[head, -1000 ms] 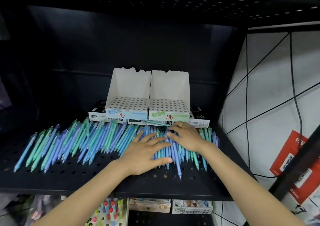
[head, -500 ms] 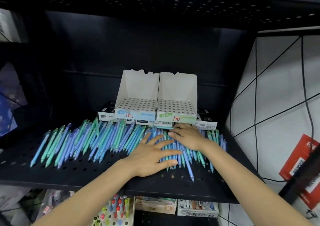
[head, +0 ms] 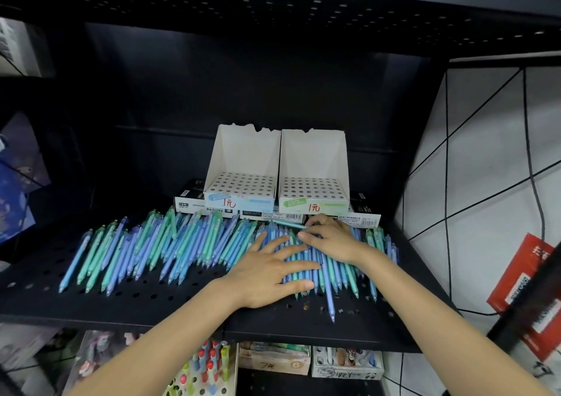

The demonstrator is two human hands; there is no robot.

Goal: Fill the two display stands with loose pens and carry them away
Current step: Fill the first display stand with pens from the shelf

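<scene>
Two white cardboard display stands with hole grids, the left stand (head: 241, 183) and the right stand (head: 312, 187), sit side by side at the back of the black perforated shelf (head: 151, 301). No pens are in their holes. Several loose blue and green pens (head: 170, 244) lie in a wide row in front of them. My left hand (head: 270, 271) lies flat with spread fingers on the pens right of centre. My right hand (head: 332, 241) rests on the pens just behind it. One teal pen (head: 285, 223) lies crosswise, its end at my right fingertips.
Flat black-and-white boxes (head: 189, 203) lie under and beside the stands. A white wall with black lines and a red package (head: 522, 292) is at the right. Below the shelf are more pen holders (head: 206, 371) and small boxes (head: 274, 362). Another shelf hangs overhead.
Both hands stay on the pens at the right end of the row, with only slight finger shifts. The view has shifted a little.
</scene>
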